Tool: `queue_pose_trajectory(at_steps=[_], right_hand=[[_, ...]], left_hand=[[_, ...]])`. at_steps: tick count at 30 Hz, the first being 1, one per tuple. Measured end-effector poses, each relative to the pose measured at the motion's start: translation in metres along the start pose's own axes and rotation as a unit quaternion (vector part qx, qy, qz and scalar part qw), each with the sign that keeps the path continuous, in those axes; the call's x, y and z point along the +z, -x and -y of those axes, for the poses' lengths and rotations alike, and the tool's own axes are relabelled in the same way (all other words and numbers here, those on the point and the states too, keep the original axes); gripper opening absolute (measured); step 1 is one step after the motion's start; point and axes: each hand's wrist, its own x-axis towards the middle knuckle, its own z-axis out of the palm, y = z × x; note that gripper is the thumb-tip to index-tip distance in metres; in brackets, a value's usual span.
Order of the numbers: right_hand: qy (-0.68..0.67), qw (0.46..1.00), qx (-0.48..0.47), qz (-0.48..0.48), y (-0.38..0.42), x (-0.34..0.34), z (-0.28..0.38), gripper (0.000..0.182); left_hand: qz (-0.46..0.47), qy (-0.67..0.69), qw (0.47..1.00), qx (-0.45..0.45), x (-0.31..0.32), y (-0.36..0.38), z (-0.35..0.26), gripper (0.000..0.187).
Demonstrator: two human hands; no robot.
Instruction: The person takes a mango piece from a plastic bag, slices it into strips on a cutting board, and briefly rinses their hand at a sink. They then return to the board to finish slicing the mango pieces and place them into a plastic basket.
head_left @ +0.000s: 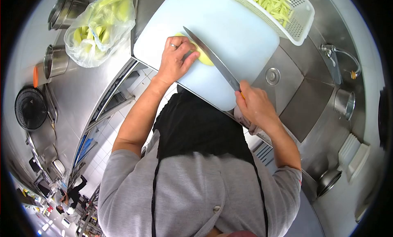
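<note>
My left hand (178, 58), a ring on one finger, has its fingers curled over a smooth pale yellow-green piece of vegetable (204, 58), pinning it to the white cutting board (241, 28). My right hand (256, 104) grips a long kitchen knife (216, 61) by its yellow handle. The blade runs diagonally up and left along the right side of the piece, close to my left fingertips, its tip pointing past it. Part of the piece is hidden under my left hand and behind the blade.
At the board's far right stands a white perforated basket (303, 20) of pale green strips. A plastic bag (100, 30) of yellow-green pieces lies left of the board. To the right are a sink (307, 110) and a faucet (333, 61). Metal pots (56, 61) line the left.
</note>
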Motion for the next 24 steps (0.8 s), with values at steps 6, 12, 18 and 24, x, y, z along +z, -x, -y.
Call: queue_pose_trajectory(at_steps=[6,12,18,24], right_hand=[[-0.002,1.000,-0.002,-0.005,-0.017,0.008,-0.001,0.021],[-0.010,0.999,-0.029,-0.033,-0.030,0.012,0.004,0.020],[-0.005,1.000,-0.003,-0.008,-0.042,0.012,0.012,0.020],[-0.010,0.997,-0.036,-0.061,-0.054,0.031,0.010,0.019]], left_hand=[[-0.016,-0.008,1.000,-0.013,-0.001,0.002,-0.002,0.024],[-0.037,0.000,0.999,-0.016,0.000,0.006,-0.002,0.023],[-0.040,0.001,0.999,-0.011,-0.001,0.004,-0.004,0.024],[-0.041,0.003,0.999,-0.010,-0.001,0.004,-0.004,0.023]])
